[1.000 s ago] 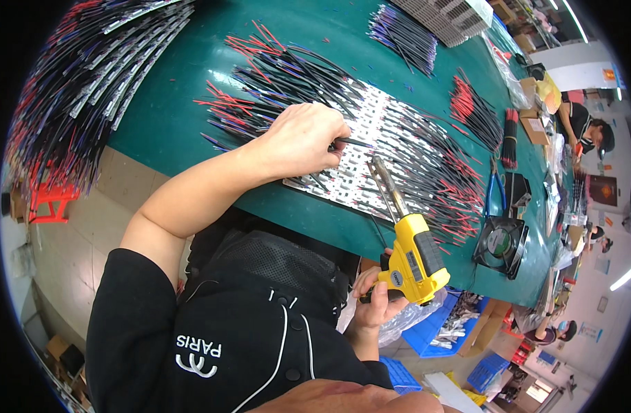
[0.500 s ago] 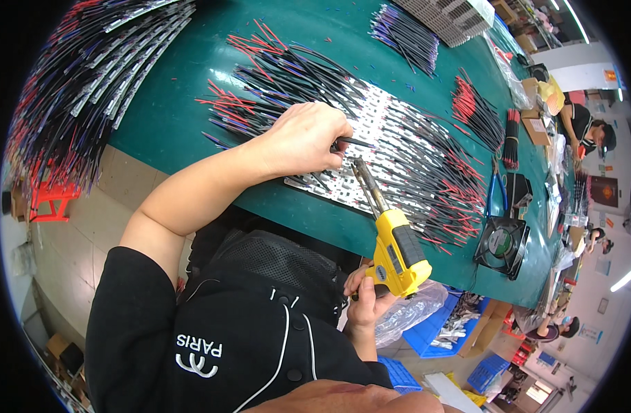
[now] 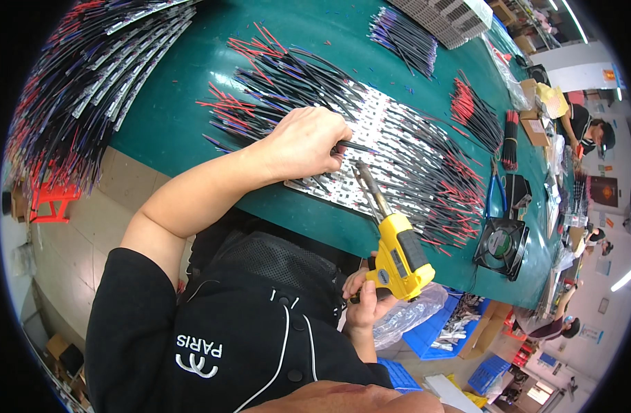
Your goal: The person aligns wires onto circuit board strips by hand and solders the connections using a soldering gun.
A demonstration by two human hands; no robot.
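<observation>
One black wire [image 3: 359, 146], judged light and pliable, is pinched by the left hand [image 3: 307, 141] over white boards [image 3: 375, 104] by the table's near edge [image 3: 308, 217]; the soldering gun [image 3: 401, 258], presumably hot-tipped, is properly clasped rearward by the right hand [image 3: 364, 306].

My left arm reaches out from the shoulder, bent at the elbow [image 3: 150, 224], its bare forearm [image 3: 215, 175] slanting across the near edge of the surface [image 3: 191, 82]. The left hand [image 3: 307, 144] hangs over that surface, back upward, wrist nearly straight, thumb and forefinger pinched together, the other fingers folded beneath. My right hand [image 3: 366, 303] stays lower, on my side of the near edge, its fingers curled closed, its forearm foreshortened below.
</observation>
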